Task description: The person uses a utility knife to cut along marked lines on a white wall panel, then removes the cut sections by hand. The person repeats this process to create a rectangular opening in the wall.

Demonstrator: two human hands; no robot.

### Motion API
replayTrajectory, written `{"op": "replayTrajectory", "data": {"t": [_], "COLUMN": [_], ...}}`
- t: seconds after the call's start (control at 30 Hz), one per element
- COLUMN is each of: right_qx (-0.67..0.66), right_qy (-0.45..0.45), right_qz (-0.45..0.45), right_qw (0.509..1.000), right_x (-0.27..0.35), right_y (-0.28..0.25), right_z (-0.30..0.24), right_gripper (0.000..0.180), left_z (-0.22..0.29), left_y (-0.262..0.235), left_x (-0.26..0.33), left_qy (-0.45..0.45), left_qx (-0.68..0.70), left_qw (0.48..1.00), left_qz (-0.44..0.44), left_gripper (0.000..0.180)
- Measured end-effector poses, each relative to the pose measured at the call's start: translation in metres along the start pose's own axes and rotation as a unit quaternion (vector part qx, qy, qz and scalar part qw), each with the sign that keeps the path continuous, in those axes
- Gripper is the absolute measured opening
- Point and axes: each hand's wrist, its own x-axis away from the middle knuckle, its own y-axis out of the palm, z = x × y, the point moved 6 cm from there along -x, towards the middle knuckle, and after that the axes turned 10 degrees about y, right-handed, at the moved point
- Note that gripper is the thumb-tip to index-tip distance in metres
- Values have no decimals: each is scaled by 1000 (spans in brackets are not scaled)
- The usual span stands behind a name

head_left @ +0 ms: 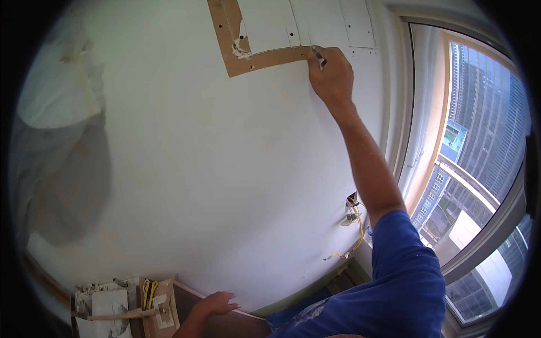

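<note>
The strip (267, 59) looks matt and papery, the paste (241, 53) rough. The wall (225, 146) is smooth, matt, the sheet (56, 101) wrinkled plastic, the shirt (403, 248) cloth, the window (487, 107) glossy glass.

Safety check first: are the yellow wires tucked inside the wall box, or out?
Out: the wires hang down below the box.

From where I stand in the room, no text, label, brand, number or sign can be read. A whitish patch (311, 311) on the front of the person's blue shirt (400, 262) is too blurred for me to tell whether it is print or a smear.
</note>
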Motion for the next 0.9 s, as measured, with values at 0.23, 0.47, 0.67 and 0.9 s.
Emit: {"op": "replayTrajectory", "data": {"t": [0.23,0.47,0.67,0.9], "right_qx": [-100,-146,-75,-66], "right_qy": [165,253,232,190], "right_qz": [88,101,103,111], "right_qw": [977,951,964,973], "right_x": [11,9,15,5], "right_y": [19,18,21,25], "right_z": [-11,-8,-18,-8], "right_gripper": [23,23,19,17], "left_z": [-5,5,-1,0], "left_y": [6,-1,5,4], "left_x": [-5,0,-2,-5], "left_qy": [-25,-26,-13,6], "left_qx": [-19,-13,-14,-21], "left_qw": [999,1000,1000,1000], "left_qz": [-19,-9,-13,1], "left_gripper": [70,70,71,72]}}
